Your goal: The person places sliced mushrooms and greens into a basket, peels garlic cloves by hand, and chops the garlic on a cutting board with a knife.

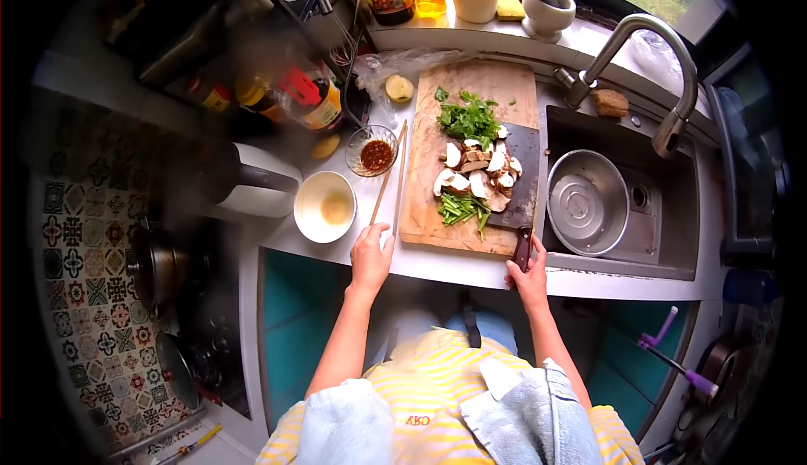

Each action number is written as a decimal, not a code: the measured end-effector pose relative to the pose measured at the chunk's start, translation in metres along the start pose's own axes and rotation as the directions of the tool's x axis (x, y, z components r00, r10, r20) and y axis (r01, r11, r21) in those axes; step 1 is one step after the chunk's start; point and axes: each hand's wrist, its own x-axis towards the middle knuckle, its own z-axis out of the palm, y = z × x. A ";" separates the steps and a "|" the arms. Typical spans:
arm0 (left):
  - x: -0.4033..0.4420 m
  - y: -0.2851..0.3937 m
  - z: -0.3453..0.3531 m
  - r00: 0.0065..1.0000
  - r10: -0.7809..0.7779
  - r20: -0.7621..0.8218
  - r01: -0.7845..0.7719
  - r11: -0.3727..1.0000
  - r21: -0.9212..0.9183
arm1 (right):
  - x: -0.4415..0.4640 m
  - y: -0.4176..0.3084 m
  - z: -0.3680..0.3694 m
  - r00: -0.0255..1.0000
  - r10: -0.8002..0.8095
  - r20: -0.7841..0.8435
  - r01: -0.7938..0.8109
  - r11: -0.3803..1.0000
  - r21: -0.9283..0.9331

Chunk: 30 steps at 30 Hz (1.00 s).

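Note:
At the counter's front edge, my right hand [528, 273] is closed around the dark handle of a cleaver [523, 162], whose blade lies flat on the wooden cutting board [424, 217]. Cut mushrooms [477, 172] lie on the board and partly over the blade, with leafy greens [469, 120] behind them and chopped green stems [461, 208] in front. My left hand [371, 255] rests at the counter edge near the lower ends of two chopsticks [392, 175]; its fingers are bent, and whether they hold anything is unclear. A white bowl [325, 206] stands left of that hand.
A glass bowl of red-brown sauce [377, 155] stands behind the white bowl. Right of the board, a metal basin [588, 203] sits in the sink [672, 238] under a curved faucet [672, 36]. Bottles [315, 99] and a mortar [548, 11] stand further back.

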 end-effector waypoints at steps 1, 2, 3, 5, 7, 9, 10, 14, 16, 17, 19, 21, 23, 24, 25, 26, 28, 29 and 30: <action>0.004 -0.006 0.006 0.997 -0.056 0.048 0.054 0.997 0.053 | 0.001 0.000 -0.001 1.000 -0.004 0.012 0.004 0.999 0.035; 0.007 -0.012 0.013 0.999 -0.035 0.025 0.033 0.996 0.088 | 0.001 -0.001 -0.001 1.000 -0.008 0.020 0.007 0.998 0.069; 0.010 -0.014 0.020 1.000 -0.011 0.007 0.010 0.993 0.118 | -0.001 -0.007 -0.002 1.000 0.016 -0.013 -0.015 0.999 0.043; 0.016 -0.020 0.034 1.000 0.020 0.015 -0.022 0.985 0.170 | 0.000 -0.007 -0.011 0.997 0.059 -0.053 -0.058 0.998 0.022; 0.025 -0.027 0.043 0.998 0.036 -0.048 -0.025 0.977 0.212 | 0.002 -0.009 -0.012 0.991 0.040 -0.130 -0.036 0.999 0.032; 0.033 -0.029 0.047 0.996 0.043 -0.084 -0.026 0.981 0.194 | 0.003 -0.008 -0.011 0.976 0.008 -0.217 0.009 0.997 0.077; 0.034 -0.030 0.045 0.994 0.060 -0.089 -0.046 0.988 0.150 | 0.003 -0.005 -0.011 0.966 -0.004 -0.260 0.030 0.995 0.095; 0.045 -0.007 0.029 0.972 0.207 -0.111 -0.209 0.978 -0.008 | 0.005 0.001 -0.004 0.950 -0.043 -0.311 0.082 0.990 0.115; 0.064 0.017 0.020 0.946 0.312 -0.088 -0.320 0.941 -0.105 | 0.006 0.005 -0.005 0.945 -0.041 -0.324 0.089 0.987 0.135; 0.084 0.026 0.022 0.916 0.388 -0.103 -0.398 0.909 -0.120 | 0.007 0.006 -0.005 0.943 -0.044 -0.330 0.093 0.986 0.135; 0.132 0.050 0.030 0.889 0.449 -0.089 -0.457 0.873 -0.168 | 0.006 -0.001 -0.002 0.950 0.007 -0.311 0.049 0.984 0.169; 0.186 0.068 0.057 0.895 0.435 -0.099 -0.446 0.864 -0.234 | 0.008 -0.006 0.003 0.943 0.006 -0.334 0.047 0.987 0.151; 0.236 0.062 0.108 0.920 0.358 -0.157 -0.382 0.910 -0.162 | 0.022 0.018 -0.003 0.926 -0.089 -0.367 0.106 0.994 0.025; 0.260 0.060 0.128 0.962 0.241 -0.126 -0.261 0.950 -0.172 | 0.026 0.016 -0.002 0.929 -0.092 -0.358 0.116 0.992 0.046; 0.276 0.060 0.143 0.991 0.087 -0.103 -0.109 0.967 -0.230 | 0.029 0.003 0.002 0.936 -0.070 -0.344 0.089 0.995 0.039; 0.290 0.062 0.155 0.997 -0.018 -0.069 0.003 0.977 -0.212 | 0.030 -0.011 0.005 0.941 -0.046 -0.335 0.060 0.998 0.031; 0.293 0.081 0.152 0.998 -0.055 -0.014 0.052 0.982 -0.184 | 0.041 -0.022 0.002 0.956 0.022 -0.293 -0.008 0.999 0.049; 0.291 0.085 0.156 1.000 -0.017 -0.013 0.014 0.987 -0.163 | 0.048 -0.024 -0.001 0.957 -0.021 -0.290 0.016 1.000 -0.021; 0.288 0.090 0.161 1.000 0.026 -0.007 -0.027 0.989 -0.146 | 0.054 -0.025 -0.004 0.955 -0.063 -0.291 0.038 0.995 -0.091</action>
